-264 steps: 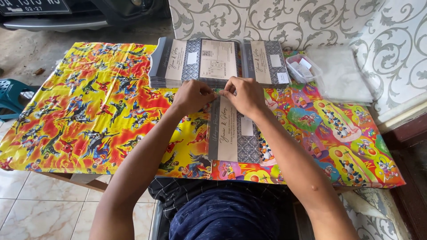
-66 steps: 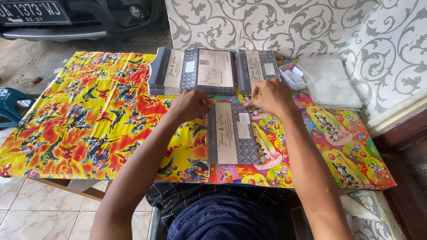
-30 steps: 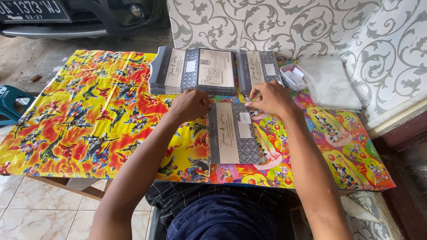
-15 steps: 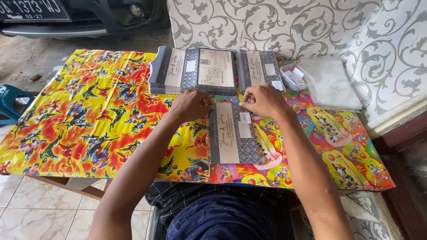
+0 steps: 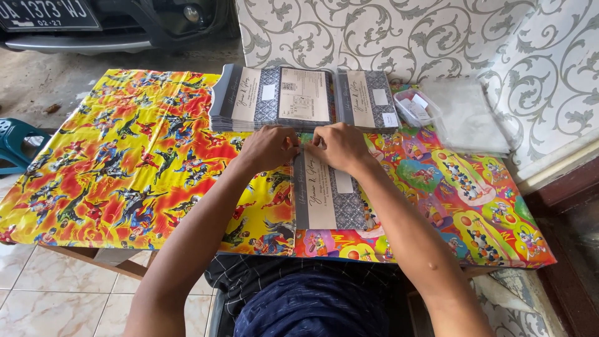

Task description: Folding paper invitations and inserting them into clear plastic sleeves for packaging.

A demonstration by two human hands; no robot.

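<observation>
bright cartoon-print cloth (image 5: 125,168) covers table. left hand (image 5: 269,146) and right hand (image 5: 340,145) meet at top edge of grey envelope (image 5: 327,200), fingers pinched together on it. envelope stacks (image 5: 274,97) at 12 o'clock, plastic box (image 5: 417,107) at 2 o'clock.

At the centre of the frame the left hand (image 5: 269,146) and the right hand (image 5: 337,146) meet at the top edge of a grey and cream card (image 5: 327,200), fingertips pinching it. The card lies flat on a bright cartoon-print table cover (image 5: 125,162). Just above the hands sit two stacks of like cards (image 5: 281,98). In the upper right lie a small clear plastic box (image 5: 417,107) and a pile of clear plastic sleeves (image 5: 465,115), beside a scroll-patterned wall (image 5: 405,31). A blue stool (image 5: 15,140) stands at the left edge.
</observation>
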